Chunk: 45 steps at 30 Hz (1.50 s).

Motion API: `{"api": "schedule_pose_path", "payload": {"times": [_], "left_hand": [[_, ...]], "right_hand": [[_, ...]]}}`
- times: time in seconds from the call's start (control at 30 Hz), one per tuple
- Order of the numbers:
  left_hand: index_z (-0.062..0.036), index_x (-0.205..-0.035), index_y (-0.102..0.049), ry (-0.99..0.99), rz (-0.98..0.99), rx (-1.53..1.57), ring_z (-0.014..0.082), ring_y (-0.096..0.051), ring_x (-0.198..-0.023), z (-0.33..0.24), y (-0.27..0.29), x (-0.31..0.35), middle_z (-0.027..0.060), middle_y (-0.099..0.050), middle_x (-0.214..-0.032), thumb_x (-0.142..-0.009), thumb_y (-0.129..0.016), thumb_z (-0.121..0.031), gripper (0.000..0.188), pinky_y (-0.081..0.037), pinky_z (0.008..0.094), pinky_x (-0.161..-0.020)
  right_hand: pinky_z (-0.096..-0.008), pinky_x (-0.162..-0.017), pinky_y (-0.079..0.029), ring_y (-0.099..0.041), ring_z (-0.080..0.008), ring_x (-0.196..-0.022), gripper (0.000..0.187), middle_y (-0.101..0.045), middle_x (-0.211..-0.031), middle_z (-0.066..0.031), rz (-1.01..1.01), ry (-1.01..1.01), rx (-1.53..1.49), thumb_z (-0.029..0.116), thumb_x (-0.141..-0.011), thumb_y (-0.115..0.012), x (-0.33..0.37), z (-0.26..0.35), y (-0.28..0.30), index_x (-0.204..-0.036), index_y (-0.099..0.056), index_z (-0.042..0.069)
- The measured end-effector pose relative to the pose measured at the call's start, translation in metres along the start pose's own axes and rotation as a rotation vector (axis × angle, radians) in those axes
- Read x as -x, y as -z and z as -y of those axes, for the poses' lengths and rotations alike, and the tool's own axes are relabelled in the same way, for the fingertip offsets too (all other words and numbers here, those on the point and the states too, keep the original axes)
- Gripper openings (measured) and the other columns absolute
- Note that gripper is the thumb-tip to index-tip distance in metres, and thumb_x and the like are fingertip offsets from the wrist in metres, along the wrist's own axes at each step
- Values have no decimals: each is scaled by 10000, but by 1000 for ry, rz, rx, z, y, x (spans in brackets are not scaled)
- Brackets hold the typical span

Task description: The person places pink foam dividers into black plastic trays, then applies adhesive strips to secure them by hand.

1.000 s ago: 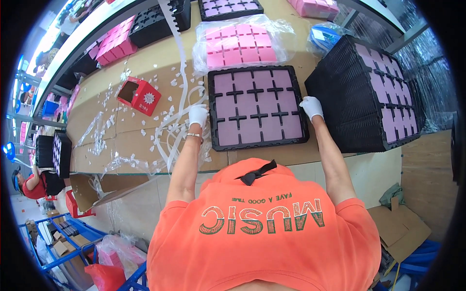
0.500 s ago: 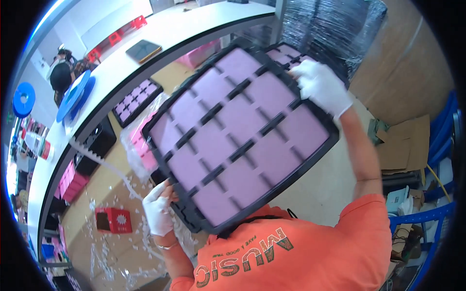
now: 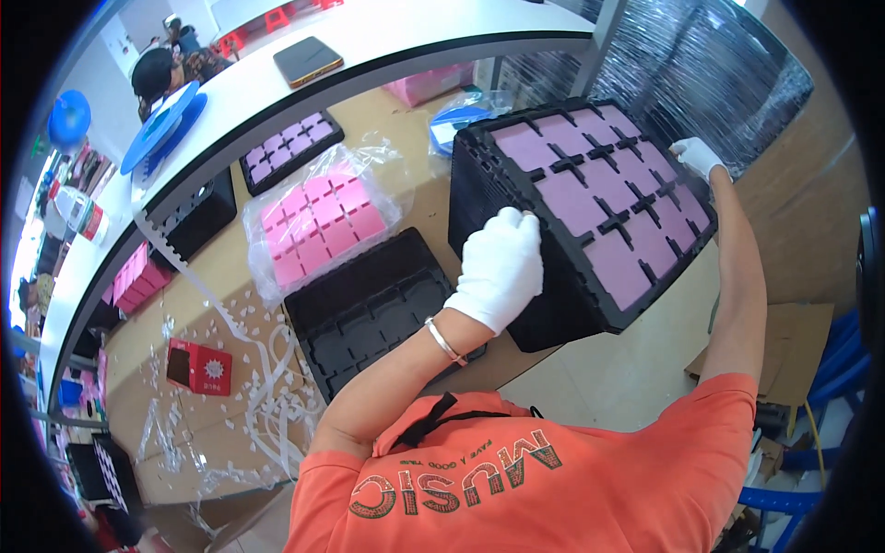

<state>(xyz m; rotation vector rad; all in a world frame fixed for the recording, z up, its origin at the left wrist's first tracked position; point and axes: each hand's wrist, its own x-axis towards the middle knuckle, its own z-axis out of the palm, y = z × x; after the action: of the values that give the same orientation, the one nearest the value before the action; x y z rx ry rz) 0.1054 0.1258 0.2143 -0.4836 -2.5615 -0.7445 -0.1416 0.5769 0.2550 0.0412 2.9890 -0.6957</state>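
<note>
A black tray (image 3: 610, 219) filled with purple rectangular pieces tops a tall stack of black trays (image 3: 489, 189) at the right end of the table. My left hand (image 3: 502, 267), in a white glove, has its fingers curled on the tray's near left edge. At the far right edge, my right hand (image 3: 701, 158), also gloved, grips the rim; some of its fingers are hidden. An unfilled black tray (image 3: 355, 318) with moulded compartments lies left of the stack, partly covered by my left forearm. Behind it sit pink blocks (image 3: 323, 226) in a clear plastic bag.
Another tray of purple pieces (image 3: 293, 147) lies further back, beneath a white shelf (image 3: 406, 46) holding a dark phone-like slab (image 3: 308, 62). A red box (image 3: 200, 367) and white scraps (image 3: 267, 369) are on the left. Wrapped goods (image 3: 710, 78) stand behind the stack.
The filled tray has gone from being held up in front of me to the top of the stack at right. Both hands moved right with it, uncovering the unfilled tray and bagged pink blocks.
</note>
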Motion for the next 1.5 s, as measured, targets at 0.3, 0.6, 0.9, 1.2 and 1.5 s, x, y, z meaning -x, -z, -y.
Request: {"api": "schedule_pose_path", "payload": {"times": [0.3, 0.6, 0.9, 1.2, 1.5], "left_hand": [[21, -911, -600, -225, -138, -438, 224, -555, -690, -3, -6, 7, 98, -524, -775, -826, -570, -72, 130, -439, 341, -539], [7, -786, -600, -317, -248, -352, 209, -523, -649, -9, -19, 13, 91, -492, -732, -760, -572, -91, 105, -382, 318, -504], [-16, -757, -602, -331, -154, -310, 216, -542, -669, 2, -12, 9, 101, -500, -741, -719, -591, -116, 108, -406, 323, -518], [-32, -734, -589, -331, -160, -270, 219, -567, -671, 6, -16, 3, 101, -504, -739, -724, -591, -104, 72, -435, 335, -520], [-60, -976, -611, -189, -594, -27, 304, -604, -828, 66, 76, 58, 127, -576, -896, -706, -654, -38, 275, -506, 394, -733]], "right_hand": [[-331, -409, -363, -455, -157, -447, 274, -585, -645, -63, -29, -79, 15, 21, -792, -593, 2, 16, -8, -1041, -702, 45], [-428, -826, -514, -667, -342, -931, 227, -676, -1001, -208, -155, -86, 461, 189, -807, -651, -1, -11, 10, -989, -723, 74], [-448, -822, -510, -641, -391, -976, 270, -659, -1037, -227, -121, -169, 772, 209, -786, -728, 20, 65, -14, -1009, -701, 59], [-437, -734, -528, -680, -348, -865, 217, -681, -967, -210, -159, -175, 649, 190, -802, -701, 20, 75, -16, -973, -710, 56], [-376, -819, -496, -643, -282, -917, 533, -662, -1038, -165, -217, 73, 600, 91, -765, -674, -11, 46, -11, -1284, -562, 38]]}}
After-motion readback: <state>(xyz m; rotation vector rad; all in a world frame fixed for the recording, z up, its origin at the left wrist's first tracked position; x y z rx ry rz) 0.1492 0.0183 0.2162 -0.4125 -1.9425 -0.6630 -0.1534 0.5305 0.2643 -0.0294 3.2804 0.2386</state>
